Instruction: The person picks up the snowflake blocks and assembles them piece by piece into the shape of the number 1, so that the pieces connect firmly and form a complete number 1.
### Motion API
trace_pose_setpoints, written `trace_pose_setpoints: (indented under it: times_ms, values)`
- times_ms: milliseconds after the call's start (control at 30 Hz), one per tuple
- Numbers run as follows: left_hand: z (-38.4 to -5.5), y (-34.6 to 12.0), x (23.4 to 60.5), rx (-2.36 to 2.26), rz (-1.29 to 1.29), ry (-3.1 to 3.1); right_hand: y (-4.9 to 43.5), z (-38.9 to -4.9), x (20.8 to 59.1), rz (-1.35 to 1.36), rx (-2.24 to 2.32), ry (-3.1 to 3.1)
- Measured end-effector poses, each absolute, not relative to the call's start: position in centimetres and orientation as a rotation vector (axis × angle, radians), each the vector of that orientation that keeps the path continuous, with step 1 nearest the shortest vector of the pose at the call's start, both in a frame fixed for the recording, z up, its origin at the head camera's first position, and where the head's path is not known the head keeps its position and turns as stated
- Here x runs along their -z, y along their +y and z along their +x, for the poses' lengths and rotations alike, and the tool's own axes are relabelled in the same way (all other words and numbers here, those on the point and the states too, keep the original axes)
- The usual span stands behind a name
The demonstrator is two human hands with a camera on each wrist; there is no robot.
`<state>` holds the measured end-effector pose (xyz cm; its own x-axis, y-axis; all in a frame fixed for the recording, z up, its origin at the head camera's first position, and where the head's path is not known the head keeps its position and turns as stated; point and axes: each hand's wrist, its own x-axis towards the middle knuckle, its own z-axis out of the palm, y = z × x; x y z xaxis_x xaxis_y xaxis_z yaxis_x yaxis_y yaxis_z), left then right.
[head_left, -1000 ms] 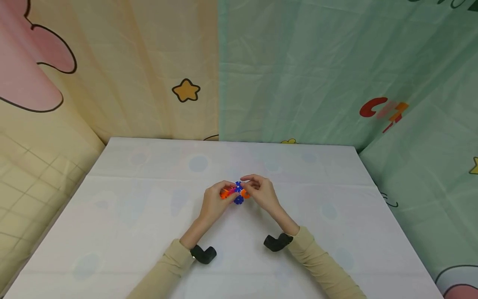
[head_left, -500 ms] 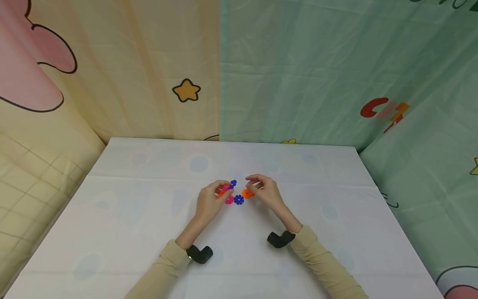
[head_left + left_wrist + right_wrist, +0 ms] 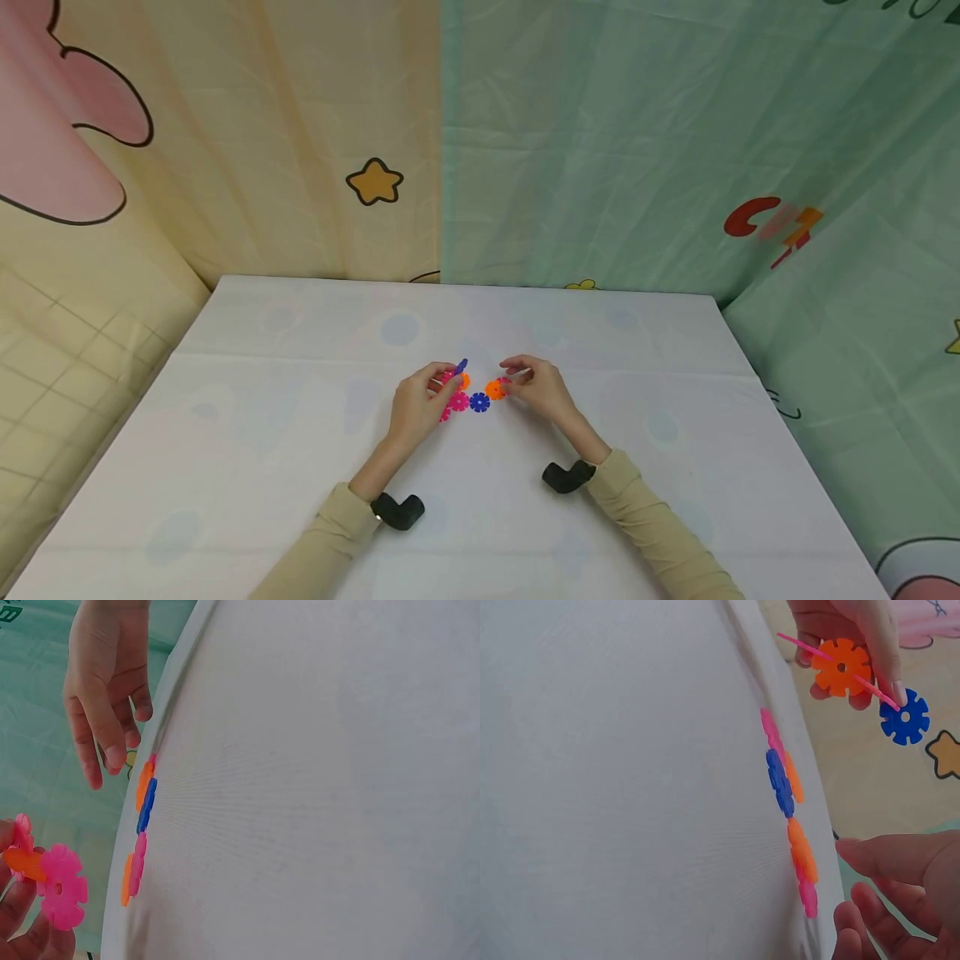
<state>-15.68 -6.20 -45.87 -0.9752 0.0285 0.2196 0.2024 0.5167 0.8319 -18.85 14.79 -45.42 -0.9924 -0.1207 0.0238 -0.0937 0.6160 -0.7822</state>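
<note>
My left hand [image 3: 416, 404] pinches a few notched plastic snowflake discs slotted together. In the right wrist view they show as an orange disc [image 3: 842, 667], pink discs [image 3: 876, 691] seen edge-on and a blue disc [image 3: 904, 716] at the end. A pink disc [image 3: 63, 887] of this group faces the left wrist camera. My right hand [image 3: 542, 387] hovers to the right, thumb and fingers apart, holding nothing. Below the hands, loose discs lie on the table: a blue disc [image 3: 479, 402], an orange disc [image 3: 495, 389] close by the right fingertips, and a pink disc [image 3: 459, 402].
A white cloth covers the table [image 3: 480, 517], whose far edge meets a printed curtain [image 3: 600, 167]. Black wrist cameras sit on the left wrist [image 3: 399, 512] and the right wrist [image 3: 567, 477].
Both hands were together at the joined discs; they have moved apart. My left hand has gone left with the discs and turned them. My right hand has shifted slightly right, without a disc.
</note>
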Motion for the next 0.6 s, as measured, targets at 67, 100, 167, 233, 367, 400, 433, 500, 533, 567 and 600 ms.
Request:
trace_pose_setpoints:
  times_ms: [67, 100, 167, 233, 367, 400, 433, 500, 533, 567, 600]
  values:
    - [-15.73, -6.19, 45.9, 1.452, -0.195, -2.58, 14.83, -18.89, 45.57, -0.198, 1.321, 2.797]
    - [-15.74, -6.18, 45.9, 1.455, -0.194, -2.581, 14.86, -18.92, 45.67, -0.207, 1.304, 2.798]
    - [-15.77, -6.15, 45.9, 1.46, -0.191, -2.583, 14.88, -19.0, 45.85, -0.229, 1.274, 2.799]
    - [-15.83, -6.11, 45.9, 1.464, -0.189, -2.584, 14.9, -19.08, 46.04, -0.244, 1.252, 2.797]
    - [-15.92, -6.03, 45.9, 1.474, -0.191, -2.579, 14.85, -19.24, 46.3, -0.258, 1.227, 2.792]
    - [-15.94, -6.02, 45.9, 1.477, -0.19, -2.578, 14.83, -19.27, 46.33, -0.257, 1.22, 2.789]
    - [-15.95, -6.0, 45.89, 1.48, -0.189, -2.577, 14.81, -19.28, 46.36, -0.258, 1.211, 2.791]
    - [-15.95, -5.98, 45.85, 1.492, -0.188, -2.572, 14.75, -19.3, 46.34, -0.253, 1.185, 2.792]
    - [-15.95, -5.98, 45.83, 1.5, -0.187, -2.569, 14.7, -19.28, 46.3, -0.25, 1.169, 2.792]
    - [-15.97, -5.97, 45.82, 1.507, -0.183, -2.568, 14.65, -19.3, 46.26, -0.244, 1.153, 2.793]
    - [-15.99, -5.96, 45.81, 1.513, -0.184, -2.566, 14.61, -19.29, 46.23, -0.241, 1.133, 2.794]
